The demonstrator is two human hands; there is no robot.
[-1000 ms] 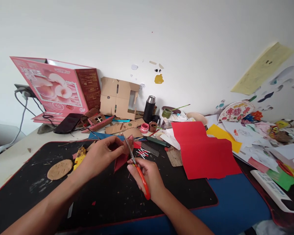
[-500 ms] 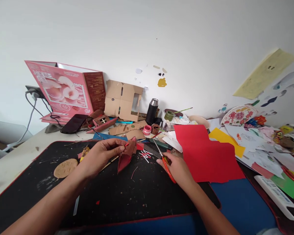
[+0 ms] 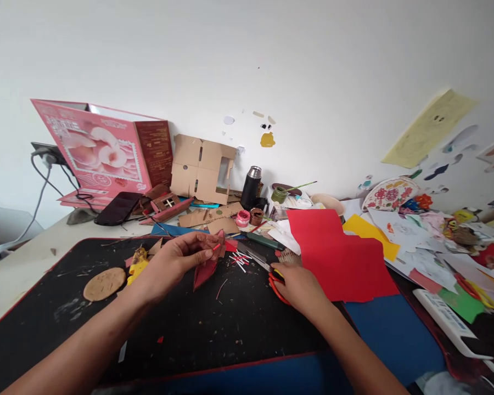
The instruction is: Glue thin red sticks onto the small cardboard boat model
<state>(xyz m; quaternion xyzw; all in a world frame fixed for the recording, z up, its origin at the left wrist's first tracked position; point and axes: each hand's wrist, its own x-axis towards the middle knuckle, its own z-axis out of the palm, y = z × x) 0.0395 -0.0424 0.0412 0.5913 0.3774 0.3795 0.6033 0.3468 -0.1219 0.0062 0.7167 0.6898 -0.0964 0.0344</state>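
My left hand (image 3: 189,255) is closed in a pinch on a small red strip (image 3: 216,247), its thumb and forefinger pressed together. Right behind and below those fingertips is a dark red model boat (image 3: 206,272), partly covered by the hand; whether other fingers touch it I cannot tell. Over the black mat, my right hand (image 3: 299,284) grips the red-orange handles of scissors (image 3: 264,264), low near the surface. Their blades point away to the upper left. Several white and red paper strips (image 3: 240,260) lie between the boat and the scissors.
Red paper (image 3: 341,258) lies right of my right hand. A round cardboard disc (image 3: 104,284) and a yellow piece (image 3: 137,265) are on the left. Paint jars (image 3: 242,218), a black flask (image 3: 252,187) and another boat model (image 3: 167,206) stand behind the mat (image 3: 214,334).
The scissors have come down toward the mat, and their blades, slightly apart before, now look together. My left hand stays by the boat, covering more of it. The whole view has shifted slightly.
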